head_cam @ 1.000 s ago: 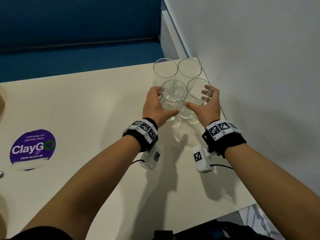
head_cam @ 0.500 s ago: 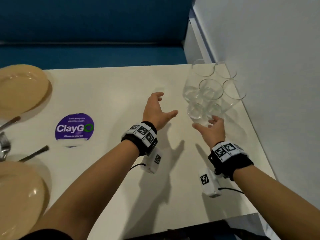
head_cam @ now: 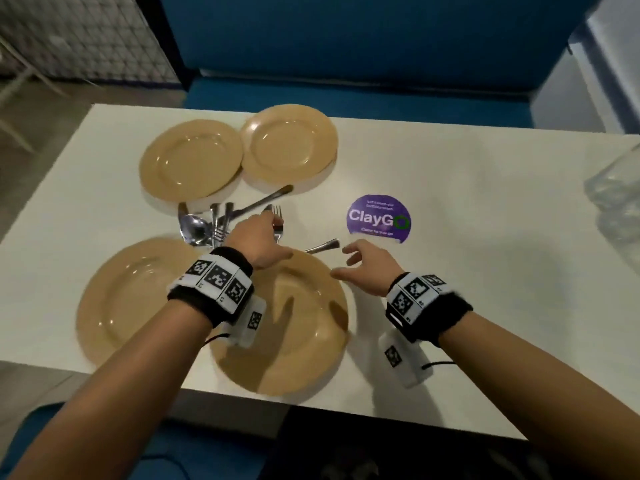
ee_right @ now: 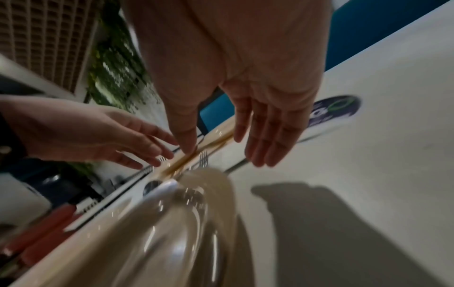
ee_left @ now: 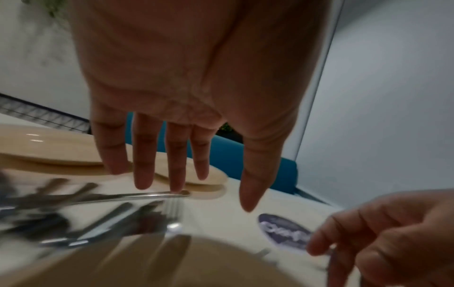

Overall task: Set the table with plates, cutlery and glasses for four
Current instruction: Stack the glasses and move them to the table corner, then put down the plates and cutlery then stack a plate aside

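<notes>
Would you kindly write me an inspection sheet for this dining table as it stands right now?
Surface: white table, a purple ClayGo sticker on it.
Job's things: four tan plates, unplaced; cutlery pile between them; glasses blurred at the right edge.
Clutter: nothing seen.
Grippers: left hand open, reaching over the cutlery; right hand open, holding nothing, beside the near plate.
Cables: thin black leads from the wrist cameras.
Surroundings: blue bench, grey wall at right.

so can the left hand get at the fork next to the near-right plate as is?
Probably yes. The left hand is open just above the fork, nothing lies over it, and the right hand is off to the side.
</notes>
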